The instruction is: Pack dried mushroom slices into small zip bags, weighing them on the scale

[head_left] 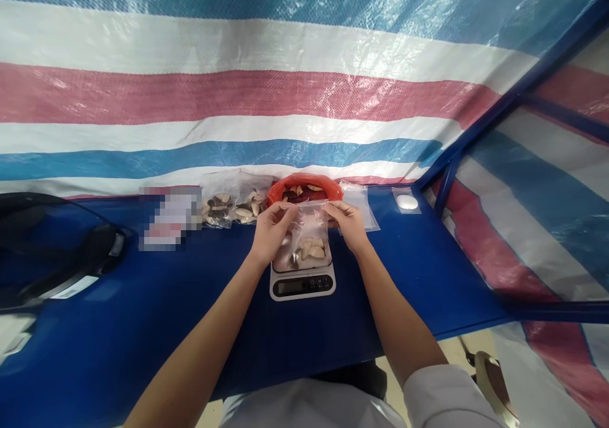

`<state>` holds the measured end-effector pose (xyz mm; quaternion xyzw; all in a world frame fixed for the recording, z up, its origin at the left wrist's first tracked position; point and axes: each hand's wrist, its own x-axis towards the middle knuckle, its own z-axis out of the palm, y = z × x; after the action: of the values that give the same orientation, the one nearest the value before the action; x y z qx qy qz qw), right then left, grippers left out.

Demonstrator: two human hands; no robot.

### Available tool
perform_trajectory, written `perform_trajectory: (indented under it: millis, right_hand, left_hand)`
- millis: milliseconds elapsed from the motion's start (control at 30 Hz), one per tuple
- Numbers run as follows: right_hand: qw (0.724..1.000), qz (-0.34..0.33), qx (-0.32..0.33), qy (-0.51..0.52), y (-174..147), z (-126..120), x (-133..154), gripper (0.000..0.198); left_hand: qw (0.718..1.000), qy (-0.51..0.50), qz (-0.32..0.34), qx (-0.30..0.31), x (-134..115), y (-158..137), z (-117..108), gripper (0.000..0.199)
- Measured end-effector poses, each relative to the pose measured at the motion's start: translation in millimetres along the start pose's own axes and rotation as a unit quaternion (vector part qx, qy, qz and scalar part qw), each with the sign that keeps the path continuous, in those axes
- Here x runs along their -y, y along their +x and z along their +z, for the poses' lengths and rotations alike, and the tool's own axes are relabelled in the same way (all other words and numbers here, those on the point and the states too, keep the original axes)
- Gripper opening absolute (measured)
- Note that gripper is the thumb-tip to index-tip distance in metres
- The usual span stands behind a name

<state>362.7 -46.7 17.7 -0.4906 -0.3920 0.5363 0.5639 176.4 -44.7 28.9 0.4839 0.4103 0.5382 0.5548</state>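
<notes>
My left hand [273,228] and my right hand [349,223] pinch the top edge of a clear zip bag [311,222], one at each corner. Pale and dark pieces [311,249], like dried slices or shells, lie in the bottom of the bag. Below it is a white kitchen scale [303,293] with a dark display and several round buttons; the bag hangs over or rests on its plate, I cannot tell which. Just behind my hands stands an open red plastic bag [304,181] with more brownish pieces inside.
Two filled clear bags [231,209] sit left of the red bag. Flat clear bags [364,206] lie to its right, and a white oval object [406,202] farther right. A black strapped object [71,250] occupies the left of the blue table [190,307]. Striped sheeting [238,98] rises behind.
</notes>
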Motion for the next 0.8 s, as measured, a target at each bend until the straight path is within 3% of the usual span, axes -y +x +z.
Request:
perform_trajectory:
  millis: [267, 533, 800]
  right_hand:
    - [0.999, -0.04, -0.016, -0.029, -7, -2, -3, 0.034]
    - [0.996, -0.067, 0.003, -0.061, -9, 2, -7, 0.035]
    - [0.995, -0.078, 0.045, -0.037, -14, 2, -3, 0.042]
  left_hand:
    - [1.0, 0.01, 0.009, -0.018, 4, 2, -24, 0.036]
    - [1.0, 0.005, -0.002, -0.031, 14, -3, -22, 0.034]
    - [0.996, 0.069, 0.042, -0.021, 9, -7, -24, 0.034]
